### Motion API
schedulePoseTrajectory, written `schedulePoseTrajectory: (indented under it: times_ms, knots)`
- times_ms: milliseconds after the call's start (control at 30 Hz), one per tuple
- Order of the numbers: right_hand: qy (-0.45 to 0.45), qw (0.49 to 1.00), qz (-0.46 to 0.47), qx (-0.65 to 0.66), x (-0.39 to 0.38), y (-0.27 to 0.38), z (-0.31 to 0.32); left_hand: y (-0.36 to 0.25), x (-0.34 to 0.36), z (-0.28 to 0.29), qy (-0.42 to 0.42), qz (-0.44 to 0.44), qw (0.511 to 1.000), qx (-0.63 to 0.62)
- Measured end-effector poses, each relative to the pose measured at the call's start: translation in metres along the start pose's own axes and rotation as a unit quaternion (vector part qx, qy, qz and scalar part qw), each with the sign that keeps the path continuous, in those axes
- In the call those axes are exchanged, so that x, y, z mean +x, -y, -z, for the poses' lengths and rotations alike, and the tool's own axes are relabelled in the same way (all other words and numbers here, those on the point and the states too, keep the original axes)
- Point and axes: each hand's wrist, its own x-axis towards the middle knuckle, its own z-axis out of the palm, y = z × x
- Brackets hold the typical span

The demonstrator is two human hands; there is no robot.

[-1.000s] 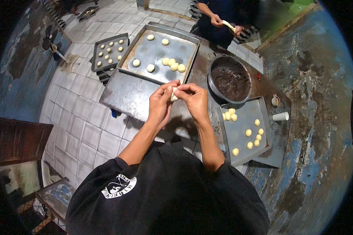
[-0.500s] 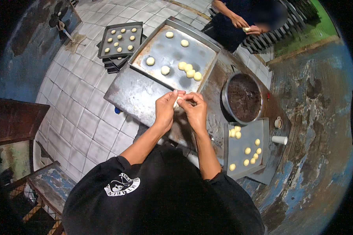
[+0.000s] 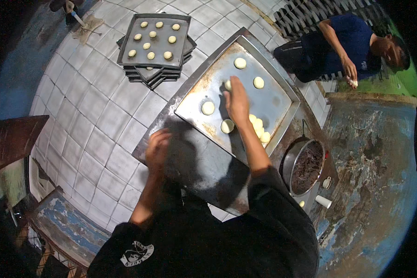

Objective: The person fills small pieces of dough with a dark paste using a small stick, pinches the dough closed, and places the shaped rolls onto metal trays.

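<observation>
My right hand (image 3: pixel 237 103) reaches over the large metal baking tray (image 3: pixel 194 118), fingers stretched forward. At its fingertips and thumb is a pale dough ball (image 3: pixel 228 85), partly hidden by the hand. Separate dough balls (image 3: pixel 208 108) lie around it on the tray, and several more, a touching cluster (image 3: pixel 258 126), sit beside my right wrist. My left hand (image 3: pixel 157 147), blurred, hovers by the table's left edge, fingers loosely apart and nothing seen in it.
A stack of dark trays (image 3: pixel 125 55) with dough balls on top stands at the far left. On the right are a round pan of dark brown filling (image 3: pixel 308 167), a white cup (image 3: pixel 323 201) and a small mug (image 3: pixel 326 182). A co-worker (image 3: pixel 343 51) holds something pale beyond the table.
My hands, together before at the tray's near edge, have parted. The right moved forward over the tray to a dough ball now in the middle; the left moved left. The view has shifted.
</observation>
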Motion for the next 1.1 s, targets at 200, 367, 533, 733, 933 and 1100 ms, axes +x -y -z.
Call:
schedulePoseTrajectory:
  times_ms: [200,367,533,733,933,1100]
  knots:
    - [0.191,0.965,-0.045,-0.172,0.040,-0.009,-0.055,0.006,-0.001,0.082,-0.089,0.154,0.983,-0.041]
    - [0.089,0.968,-0.111,-0.208,0.058,-0.029,-0.102,0.022,0.009,0.082,-0.125,0.188,0.971,-0.074]
    - [-0.058,0.988,-0.141,-0.016,0.032,-0.036,-0.054,-0.002,0.023,0.065,-0.101,0.156,0.979,-0.083]
    - [-0.060,0.903,-0.318,-0.281,-0.111,-0.032,0.101,-0.019,0.024,0.039,-0.074,0.114,0.984,-0.115]
    - [0.022,0.918,-0.280,-0.278,-0.203,-0.089,0.119,-0.068,0.008,-0.053,0.064,0.066,0.989,-0.115]
    - [-0.004,0.922,-0.351,-0.162,-0.213,-0.057,0.174,-0.105,-0.034,-0.155,0.242,0.034,0.965,-0.097]
